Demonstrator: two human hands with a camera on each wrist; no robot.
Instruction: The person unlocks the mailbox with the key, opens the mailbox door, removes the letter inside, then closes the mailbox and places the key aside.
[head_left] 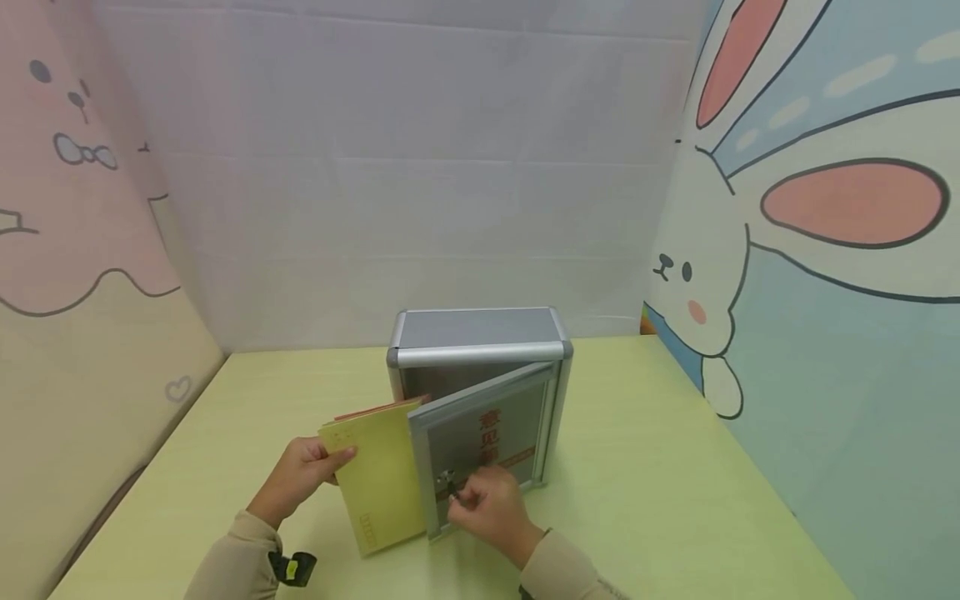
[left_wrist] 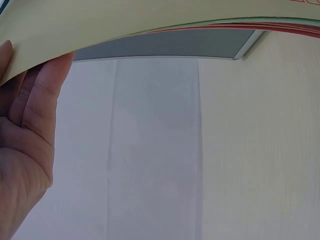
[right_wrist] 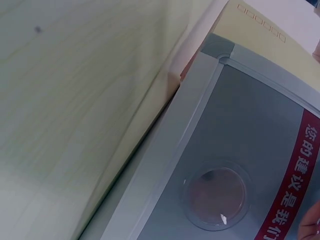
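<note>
A grey metal suggestion box [head_left: 480, 329] with silver edges stands on the table, its front door [head_left: 457, 437] swung partly outward. My left hand [head_left: 297, 475] grips several envelopes by their left edge, thumb in front. The front envelope [head_left: 382, 483] is yellow; green and red edges show behind it in the left wrist view. The stack's right side reaches behind the door's free edge. My right hand [head_left: 491, 510] pinches a small dark key [head_left: 453, 492] at the door's lock [head_left: 446, 477]. Most of that hand is outside the right wrist view.
The light yellow table [head_left: 660, 467] extends to both sides of the box. A white sheet wall [head_left: 405, 183] rises behind it. Printed cartoon walls flank the table, with a rabbit [head_left: 697, 275] on the right. A round clear disc [right_wrist: 217, 195] sits on the door's face.
</note>
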